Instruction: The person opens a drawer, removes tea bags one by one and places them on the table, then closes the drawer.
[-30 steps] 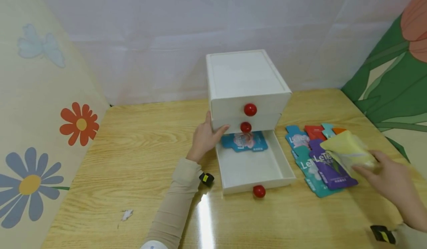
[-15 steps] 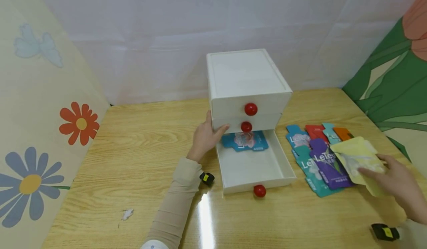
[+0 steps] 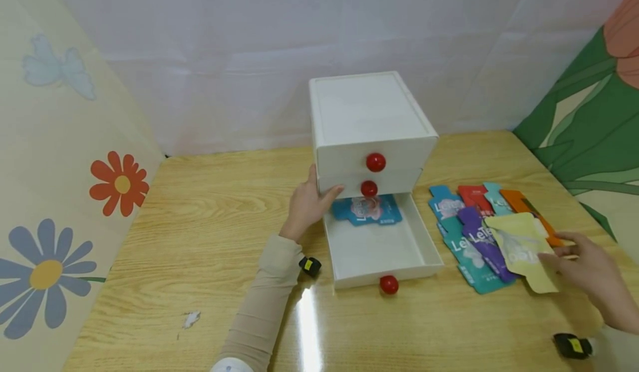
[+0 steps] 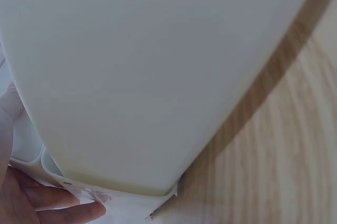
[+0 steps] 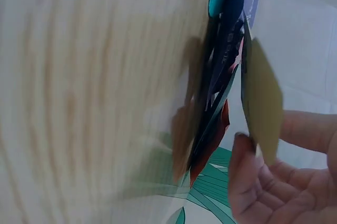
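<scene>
My left hand (image 3: 305,208) grips the left front edge of a white drawer cabinet (image 3: 369,108), with the thumb on the middle drawer's front and the fingers along the side. Below it, the bottom drawer (image 3: 379,253) is pulled out, and a blue sachet (image 3: 371,210) lies at its back. On the right, my right hand (image 3: 591,266) pinches a pale yellow sachet (image 3: 521,244) by its right edge. In the right wrist view the yellow sachet (image 5: 263,98) stands between thumb and fingers, tilted away from the pile. The left wrist view is mostly filled by a white wall.
Under the yellow sachet spreads a pile of others: purple (image 3: 481,244), teal (image 3: 466,255), blue (image 3: 446,200), red (image 3: 474,196) and orange (image 3: 531,211). Red round knobs (image 3: 389,285) stick out from the drawers. Painted panels (image 3: 594,139) flank the wooden table (image 3: 199,239).
The yellow sachet has been turned flatter and lowered over the pile, covering more of the purple one and uncovering the orange one. My left hand stays on the cabinet.
</scene>
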Motion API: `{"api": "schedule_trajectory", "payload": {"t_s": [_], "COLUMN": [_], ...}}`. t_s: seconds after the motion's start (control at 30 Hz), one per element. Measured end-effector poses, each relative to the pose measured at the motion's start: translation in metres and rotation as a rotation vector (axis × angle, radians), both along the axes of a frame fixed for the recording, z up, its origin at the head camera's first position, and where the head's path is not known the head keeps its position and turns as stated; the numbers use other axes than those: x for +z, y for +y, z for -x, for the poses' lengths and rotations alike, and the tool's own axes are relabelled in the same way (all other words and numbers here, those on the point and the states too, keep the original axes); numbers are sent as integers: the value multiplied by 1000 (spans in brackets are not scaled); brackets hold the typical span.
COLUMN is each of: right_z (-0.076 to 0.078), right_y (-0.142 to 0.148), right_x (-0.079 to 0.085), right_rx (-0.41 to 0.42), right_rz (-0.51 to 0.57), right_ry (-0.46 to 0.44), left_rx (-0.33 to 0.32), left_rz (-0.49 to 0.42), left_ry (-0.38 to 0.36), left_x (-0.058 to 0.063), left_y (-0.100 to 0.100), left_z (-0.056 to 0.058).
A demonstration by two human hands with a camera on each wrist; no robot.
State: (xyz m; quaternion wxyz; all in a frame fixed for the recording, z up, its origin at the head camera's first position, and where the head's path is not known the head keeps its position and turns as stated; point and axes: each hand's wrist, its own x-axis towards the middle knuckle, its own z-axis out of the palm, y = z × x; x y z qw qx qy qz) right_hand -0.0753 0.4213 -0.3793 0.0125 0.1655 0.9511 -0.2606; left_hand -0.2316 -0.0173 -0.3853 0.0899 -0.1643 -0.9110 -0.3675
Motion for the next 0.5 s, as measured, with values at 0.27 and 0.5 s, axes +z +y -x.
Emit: {"api": "schedule_trajectory", "payload": {"t_s": [0.27,0.5], "right_z": [6,6], "right_y": [38,22], "right_x": [-38,-27], "right_rx": [25,55], "right_rz": [-117,-189], "right_ry": [27,72], "left_rx": [-4,2], "left_rz": [-8,1], "left_ry": [0,-6], "left_x": [0,1], "left_y": [0,0], "left_z": [0,-1]}}
